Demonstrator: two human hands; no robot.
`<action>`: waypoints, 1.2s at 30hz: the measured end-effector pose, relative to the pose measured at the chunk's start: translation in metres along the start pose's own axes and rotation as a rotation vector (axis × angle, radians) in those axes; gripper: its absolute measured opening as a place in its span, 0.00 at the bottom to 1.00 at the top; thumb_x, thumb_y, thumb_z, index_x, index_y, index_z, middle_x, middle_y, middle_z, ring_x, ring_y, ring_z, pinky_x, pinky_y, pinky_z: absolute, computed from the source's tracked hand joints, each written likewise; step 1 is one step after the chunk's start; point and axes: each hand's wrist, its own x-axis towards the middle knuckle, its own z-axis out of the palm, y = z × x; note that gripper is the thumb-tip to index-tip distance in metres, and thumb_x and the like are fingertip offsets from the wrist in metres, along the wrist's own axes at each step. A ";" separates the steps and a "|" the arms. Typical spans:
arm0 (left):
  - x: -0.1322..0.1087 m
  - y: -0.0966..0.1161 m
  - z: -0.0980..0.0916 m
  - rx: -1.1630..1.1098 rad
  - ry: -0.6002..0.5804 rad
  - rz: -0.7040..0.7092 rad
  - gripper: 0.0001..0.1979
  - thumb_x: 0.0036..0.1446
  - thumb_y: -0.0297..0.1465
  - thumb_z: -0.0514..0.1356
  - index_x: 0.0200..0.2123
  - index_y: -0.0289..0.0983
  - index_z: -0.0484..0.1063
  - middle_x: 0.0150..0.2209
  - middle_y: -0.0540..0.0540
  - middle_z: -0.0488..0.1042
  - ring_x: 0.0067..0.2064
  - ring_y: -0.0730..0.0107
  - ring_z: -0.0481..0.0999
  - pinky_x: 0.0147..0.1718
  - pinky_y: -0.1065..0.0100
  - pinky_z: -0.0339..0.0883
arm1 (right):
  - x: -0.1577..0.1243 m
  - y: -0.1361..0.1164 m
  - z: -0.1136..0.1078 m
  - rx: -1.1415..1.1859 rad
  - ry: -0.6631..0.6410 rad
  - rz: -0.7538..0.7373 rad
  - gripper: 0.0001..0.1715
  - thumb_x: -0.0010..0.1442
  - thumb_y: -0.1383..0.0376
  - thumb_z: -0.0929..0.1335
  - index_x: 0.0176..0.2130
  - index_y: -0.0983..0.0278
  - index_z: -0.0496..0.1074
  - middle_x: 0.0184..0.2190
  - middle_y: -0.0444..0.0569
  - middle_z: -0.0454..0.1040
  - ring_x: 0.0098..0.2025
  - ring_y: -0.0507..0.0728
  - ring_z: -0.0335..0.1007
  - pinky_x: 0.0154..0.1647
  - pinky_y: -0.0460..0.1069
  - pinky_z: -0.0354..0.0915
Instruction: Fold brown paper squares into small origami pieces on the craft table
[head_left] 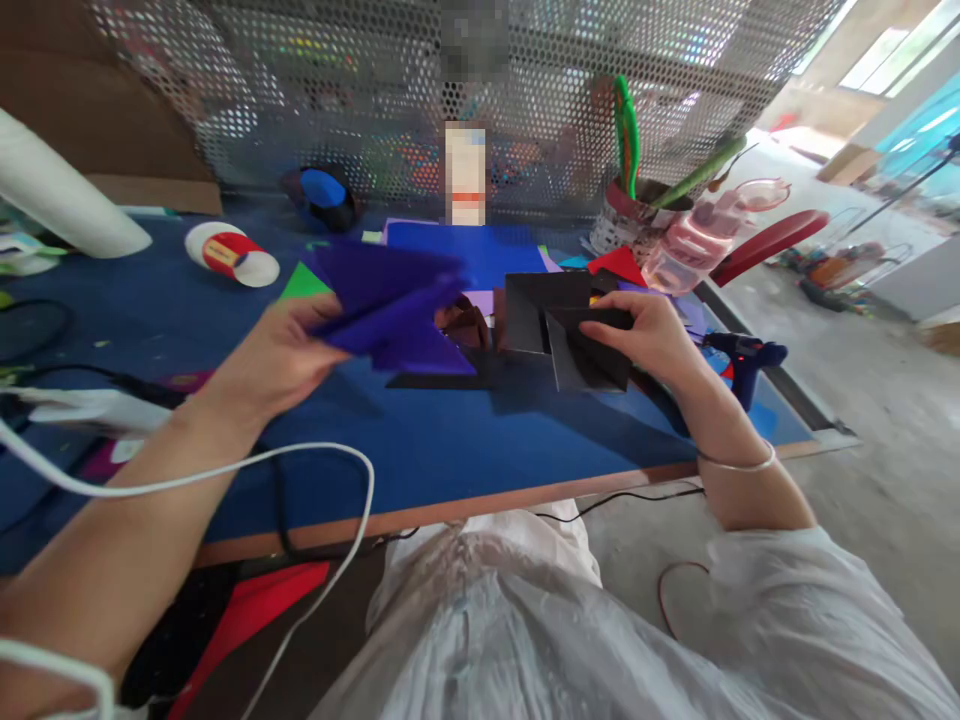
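Note:
Several dark purple sheets [397, 310], which look like folded paper or card, are pinched in my left hand [289, 350] above the table; motion blurs them slightly. My right hand [649, 335] grips black card pieces [589, 360] by their right edge, thumb and fingers closed on them. Another black square [525, 300] stands just left of those pieces, and a flat black sheet [450, 378] lies under the purple ones. Between the hands shows a dark brown piece [465, 322], partly hidden. A blue sheet [465, 245] rests behind.
A blue glue gun [742, 365] lies at the right edge of the table [450, 460]. Behind it stand a clear pink bottle [694, 245] and a pot [626, 225] holding green-handled tools. A paper cup [229, 253] lies at left. A white cable [300, 450] crosses near my left forearm.

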 end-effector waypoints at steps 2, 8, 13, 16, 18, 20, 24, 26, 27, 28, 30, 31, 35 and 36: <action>-0.011 -0.001 0.008 0.129 -0.207 0.009 0.15 0.39 0.37 0.76 0.29 0.39 0.78 0.28 0.49 0.77 0.32 0.61 0.77 0.41 0.54 0.76 | -0.003 0.004 0.000 -0.002 -0.027 0.014 0.17 0.50 0.54 0.76 0.36 0.63 0.81 0.29 0.45 0.79 0.30 0.56 0.70 0.31 0.49 0.63; -0.029 -0.018 0.036 0.534 -0.448 0.317 0.06 0.57 0.36 0.63 0.33 0.43 0.80 0.35 0.47 0.80 0.40 0.59 0.80 0.48 0.59 0.76 | -0.013 0.012 0.005 -0.040 -0.128 0.030 0.15 0.55 0.53 0.74 0.37 0.62 0.81 0.32 0.45 0.81 0.35 0.58 0.74 0.36 0.51 0.65; -0.036 -0.028 0.040 0.725 -0.499 0.373 0.12 0.58 0.32 0.59 0.43 0.44 0.79 0.56 0.42 0.76 0.54 0.55 0.79 0.55 0.57 0.74 | -0.019 0.015 0.014 -0.060 -0.179 -0.001 0.13 0.58 0.56 0.73 0.39 0.60 0.81 0.36 0.46 0.82 0.34 0.57 0.75 0.36 0.50 0.66; -0.035 -0.024 0.028 0.746 -0.516 0.319 0.14 0.58 0.34 0.60 0.47 0.46 0.78 0.62 0.41 0.71 0.57 0.50 0.78 0.59 0.51 0.71 | -0.020 0.014 0.017 -0.094 -0.216 -0.010 0.10 0.59 0.58 0.73 0.39 0.60 0.80 0.33 0.44 0.81 0.31 0.55 0.73 0.34 0.49 0.64; -0.028 -0.023 0.017 0.750 -0.548 0.334 0.15 0.57 0.32 0.58 0.47 0.50 0.77 0.64 0.45 0.70 0.59 0.49 0.77 0.58 0.50 0.72 | -0.019 0.013 0.018 -0.103 -0.236 -0.006 0.08 0.59 0.59 0.73 0.38 0.60 0.79 0.31 0.43 0.80 0.30 0.54 0.71 0.32 0.49 0.63; -0.016 -0.024 0.006 0.721 -0.504 0.365 0.17 0.54 0.32 0.57 0.45 0.53 0.75 0.62 0.49 0.73 0.59 0.49 0.77 0.59 0.47 0.70 | -0.019 0.012 0.019 -0.098 -0.250 -0.006 0.06 0.59 0.62 0.73 0.37 0.60 0.79 0.30 0.42 0.79 0.29 0.53 0.70 0.31 0.48 0.61; 0.010 -0.036 0.001 0.750 -0.244 0.241 0.13 0.56 0.40 0.59 0.45 0.53 0.74 0.42 0.49 0.82 0.39 0.53 0.82 0.41 0.52 0.76 | -0.017 0.009 0.021 -0.073 -0.277 -0.015 0.02 0.59 0.65 0.73 0.36 0.60 0.78 0.27 0.40 0.77 0.27 0.51 0.67 0.31 0.47 0.60; 0.017 -0.041 0.006 0.772 -0.257 0.191 0.16 0.53 0.44 0.62 0.46 0.52 0.75 0.37 0.49 0.82 0.34 0.54 0.81 0.36 0.55 0.76 | -0.017 0.008 0.022 -0.059 -0.287 -0.018 0.02 0.60 0.65 0.73 0.36 0.61 0.78 0.27 0.39 0.76 0.27 0.50 0.66 0.31 0.46 0.60; 0.019 -0.043 0.009 0.773 -0.268 0.181 0.18 0.50 0.46 0.64 0.45 0.52 0.75 0.36 0.50 0.82 0.33 0.53 0.81 0.36 0.55 0.76 | -0.017 0.008 0.023 -0.055 -0.288 -0.019 0.02 0.60 0.66 0.73 0.36 0.61 0.78 0.27 0.39 0.76 0.26 0.50 0.66 0.31 0.46 0.60; 0.020 -0.045 0.012 0.767 -0.268 0.173 0.19 0.48 0.46 0.65 0.45 0.52 0.76 0.35 0.50 0.82 0.33 0.53 0.81 0.37 0.55 0.76 | -0.017 0.007 0.024 -0.054 -0.288 -0.020 0.02 0.60 0.66 0.73 0.36 0.61 0.78 0.27 0.39 0.76 0.26 0.50 0.66 0.31 0.46 0.60; 0.022 -0.046 0.017 0.750 -0.240 0.138 0.20 0.44 0.46 0.66 0.43 0.52 0.77 0.32 0.51 0.82 0.31 0.53 0.81 0.36 0.54 0.76 | -0.018 0.008 0.025 -0.061 -0.283 -0.026 0.02 0.60 0.66 0.73 0.37 0.61 0.78 0.27 0.39 0.76 0.26 0.50 0.65 0.31 0.46 0.59; 0.023 -0.045 0.018 0.739 -0.225 0.119 0.19 0.43 0.47 0.66 0.41 0.52 0.78 0.31 0.51 0.82 0.30 0.52 0.81 0.35 0.54 0.76 | -0.018 0.008 0.025 -0.066 -0.280 -0.030 0.02 0.60 0.66 0.73 0.37 0.61 0.78 0.27 0.39 0.76 0.25 0.49 0.65 0.31 0.46 0.59; 0.026 -0.029 0.011 0.715 -0.185 0.150 0.13 0.42 0.51 0.65 0.27 0.51 0.79 0.28 0.53 0.82 0.30 0.51 0.81 0.33 0.55 0.76 | -0.019 0.010 0.023 -0.088 -0.239 -0.043 0.03 0.59 0.65 0.73 0.37 0.60 0.78 0.28 0.40 0.77 0.27 0.51 0.67 0.32 0.47 0.60; 0.025 -0.023 0.006 0.727 -0.167 0.159 0.13 0.44 0.52 0.65 0.26 0.51 0.79 0.27 0.54 0.81 0.29 0.52 0.80 0.31 0.56 0.75 | -0.019 0.010 0.022 -0.094 -0.208 -0.045 0.04 0.59 0.65 0.73 0.37 0.60 0.78 0.29 0.41 0.78 0.28 0.51 0.68 0.32 0.47 0.61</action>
